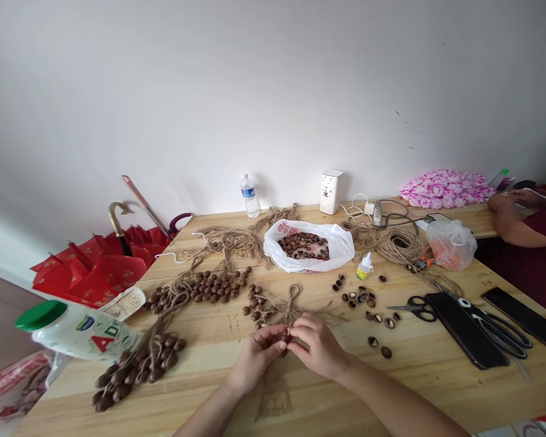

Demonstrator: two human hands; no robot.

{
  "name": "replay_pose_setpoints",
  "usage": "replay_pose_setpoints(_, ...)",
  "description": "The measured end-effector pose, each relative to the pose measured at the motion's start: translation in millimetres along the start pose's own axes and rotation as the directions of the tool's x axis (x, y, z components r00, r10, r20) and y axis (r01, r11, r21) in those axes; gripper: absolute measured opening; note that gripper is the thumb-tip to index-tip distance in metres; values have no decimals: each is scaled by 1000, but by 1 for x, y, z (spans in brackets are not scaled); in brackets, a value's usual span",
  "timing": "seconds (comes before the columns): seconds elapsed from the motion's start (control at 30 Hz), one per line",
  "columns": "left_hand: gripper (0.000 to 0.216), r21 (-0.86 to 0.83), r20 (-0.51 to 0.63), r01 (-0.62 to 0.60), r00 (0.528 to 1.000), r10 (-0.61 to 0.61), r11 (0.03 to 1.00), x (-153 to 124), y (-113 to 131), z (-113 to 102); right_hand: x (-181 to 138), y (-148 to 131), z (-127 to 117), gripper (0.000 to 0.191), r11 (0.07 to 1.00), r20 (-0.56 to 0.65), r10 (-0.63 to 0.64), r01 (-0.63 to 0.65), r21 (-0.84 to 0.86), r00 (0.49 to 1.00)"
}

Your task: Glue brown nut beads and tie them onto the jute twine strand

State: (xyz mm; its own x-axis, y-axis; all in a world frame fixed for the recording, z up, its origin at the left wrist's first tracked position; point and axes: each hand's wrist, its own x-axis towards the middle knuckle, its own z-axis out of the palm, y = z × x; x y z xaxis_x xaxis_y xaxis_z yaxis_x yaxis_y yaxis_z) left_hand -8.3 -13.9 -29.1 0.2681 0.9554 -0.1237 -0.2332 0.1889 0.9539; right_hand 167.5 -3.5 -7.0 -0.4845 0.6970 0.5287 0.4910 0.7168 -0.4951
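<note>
My left hand and my right hand meet at the table's front middle, both closed in a pinch. Between their fingertips is a round brown nut shell on jute twine, partly covered by the fingers. A twisted twine loop rises just beyond my fingers, with loose strands spreading to both sides. Left of it lies a small cluster of brown nut shells on cords. Half shells are scattered to the right, near a small glue bottle. Farther back, a white plastic bag holds many broken shells.
Strung shell bundles and a tilted white jar are on the left. Small scissors, a black phone and larger scissors lie right. Behind them are a twine coil and another person's arm.
</note>
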Motion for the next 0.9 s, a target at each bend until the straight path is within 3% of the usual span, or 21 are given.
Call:
replay_pose_setpoints(0.53, 27, 119, -51, -60, 996, 67, 991, 2, -7, 2, -1, 4, 10, 13, 992, -31, 39, -35, 119, 999)
replay_pose_setpoints(0.9, 29, 388, -63, -63, 993, 95, 920, 5, 2, 0, -1, 16, 23, 9, 910, 8, 258, -246, 333, 966)
